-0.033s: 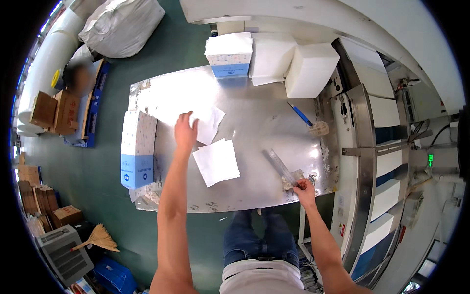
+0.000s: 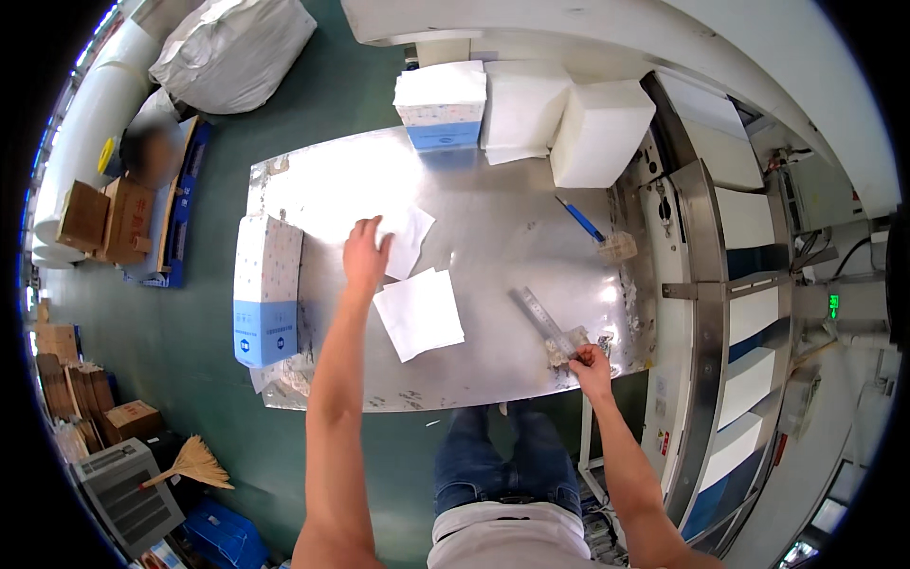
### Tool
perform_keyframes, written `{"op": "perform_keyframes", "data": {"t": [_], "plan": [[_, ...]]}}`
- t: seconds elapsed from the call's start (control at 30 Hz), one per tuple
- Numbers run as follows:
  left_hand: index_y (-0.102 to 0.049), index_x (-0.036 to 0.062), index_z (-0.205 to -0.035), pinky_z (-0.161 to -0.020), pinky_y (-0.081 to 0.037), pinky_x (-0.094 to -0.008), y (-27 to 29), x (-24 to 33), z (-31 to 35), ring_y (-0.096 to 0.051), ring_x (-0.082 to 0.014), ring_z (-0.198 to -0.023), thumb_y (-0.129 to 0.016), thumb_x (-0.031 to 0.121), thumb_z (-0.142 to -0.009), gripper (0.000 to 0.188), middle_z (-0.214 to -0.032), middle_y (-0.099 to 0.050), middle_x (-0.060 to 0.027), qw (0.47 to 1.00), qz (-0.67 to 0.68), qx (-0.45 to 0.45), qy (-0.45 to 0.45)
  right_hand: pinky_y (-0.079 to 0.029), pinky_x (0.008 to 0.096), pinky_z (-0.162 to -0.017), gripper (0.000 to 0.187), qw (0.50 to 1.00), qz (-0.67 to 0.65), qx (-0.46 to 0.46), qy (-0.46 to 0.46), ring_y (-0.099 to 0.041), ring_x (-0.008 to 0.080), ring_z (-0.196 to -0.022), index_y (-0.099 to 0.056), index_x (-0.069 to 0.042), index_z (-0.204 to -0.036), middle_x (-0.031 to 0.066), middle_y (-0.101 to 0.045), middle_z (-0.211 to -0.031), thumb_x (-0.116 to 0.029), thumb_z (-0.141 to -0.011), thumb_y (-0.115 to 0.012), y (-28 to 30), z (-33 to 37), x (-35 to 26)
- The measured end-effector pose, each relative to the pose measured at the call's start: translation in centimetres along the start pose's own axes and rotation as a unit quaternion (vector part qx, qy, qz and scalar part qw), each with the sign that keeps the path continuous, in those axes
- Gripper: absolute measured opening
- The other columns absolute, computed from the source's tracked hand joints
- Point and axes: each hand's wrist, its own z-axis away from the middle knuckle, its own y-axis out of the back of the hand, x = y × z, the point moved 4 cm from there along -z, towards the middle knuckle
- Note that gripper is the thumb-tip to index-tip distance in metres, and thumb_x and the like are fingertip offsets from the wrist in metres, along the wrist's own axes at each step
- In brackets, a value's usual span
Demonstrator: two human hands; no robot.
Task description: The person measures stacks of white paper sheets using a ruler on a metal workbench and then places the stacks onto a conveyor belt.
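Note:
At the table's near right edge, my right hand [image 2: 591, 372] has its thumb and fingers closed on the lower end of a metal ruler [image 2: 544, 321]. The ruler slants away to the far left over the steel table top [image 2: 502, 228]. My left hand [image 2: 365, 256] is open, fingers a little apart, beside the left edge of a white sheet of paper [image 2: 409, 242]; whether it touches the sheet I cannot tell. Nearer to me lies a small pile of white sheets [image 2: 422, 313], slightly fanned.
A blue-and-white patterned pack [image 2: 268, 284] lies at the table's left edge. A similar pack [image 2: 441, 106] and white paper stacks [image 2: 602, 137] stand at the back. A blue cutter knife [image 2: 580, 220] lies at right, near a machine [image 2: 706, 332]. A broom [image 2: 194, 463] is on the floor.
My left hand has shifted slightly right, toward the white sheet. The ruler's far end has swung a little to the left, while my right hand keeps its hold.

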Motion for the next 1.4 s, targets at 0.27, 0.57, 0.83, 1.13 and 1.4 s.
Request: {"op": "perform_keyframes", "data": {"t": [0.27,0.57,0.83,1.13,1.4], "plan": [[-0.063,0.0182,-0.14,-0.115,-0.044,-0.0486,-5.4,-1.4,0.2,-0.05,-0.0367,-0.14,-0.078,0.024,-0.089,0.054,-0.15,-0.056,-0.012,0.978,-0.105,-0.18,0.0,-0.054,0.0279,-0.081,0.03,1.0,0.019,0.006,0.019,-0.065,0.0124,-0.085,-0.064,-0.002,-0.109,0.003,-0.068,-0.091,0.009,-0.083,-0.074,-0.7,-1.3,-1.4],[-0.07,0.0145,-0.121,-0.123,-0.026,-0.0635,-4.9,1.8,1.5,-0.043,-0.033,-0.147,-0.075,0.027,-0.089,0.035,-0.146,-0.058,-0.0108,0.973,-0.193,-0.084,-0.091,-0.054,0.0273,-0.079,0.03,0.999,0.038,-0.004,0.013,-0.064,0.012,-0.084,-0.064,-0.002,-0.108,0.0027,-0.067,-0.09,0.007,-0.082,-0.075,0.4,-2.1,-1.1],[-0.076,0.0188,-0.109,-0.113,-0.032,-0.0561,-1.3,9.5,3.3,-0.048,-0.0344,-0.14,-0.073,0.009,-0.08,0.03,-0.145,-0.058,-0.0122,0.979,0.039,0.183,-0.077,-0.051,0.0248,-0.079,0.032,0.999,-0.045,0.028,0.0,-0.06,0.0095,-0.085,-0.064,-0.003,-0.107,0.0,-0.064,-0.091,0.013,-0.081,-0.073,4.0,-1.5,-1.5],[-0.066,0.0119,-0.113,-0.13,-0.017,-0.0616,-9.7,15.6,21.8,-0.037,-0.0234,-0.155,-0.071,-0.001,-0.073,0.043,-0.152,-0.057,-0.0013,0.875,0.066,-0.323,-0.353,-0.052,0.0258,-0.082,0.037,0.996,-0.05,0.0,0.07,-0.061,0.0104,-0.089,-0.067,0.0,-0.12,0.0012,-0.067,-0.102,0.004,-0.086,-0.08,8.9,-4.7,-3.2],[-0.045,0.0059,-0.156,-0.13,-0.021,-0.0543,-8.8,19.0,26.8,-0.03,-0.0341,-0.157,-0.07,0.041,-0.087,0.082,-0.168,-0.035,-0.0163,0.881,-0.057,-0.304,-0.357,-0.054,0.0337,-0.084,0.035,0.954,0.182,-0.086,0.221,-0.065,0.0219,-0.096,-0.072,-0.002,-0.116,0.0079,-0.062,-0.11,0.001,-0.083,-0.08,8.2,-4.3,-6.0]]}}
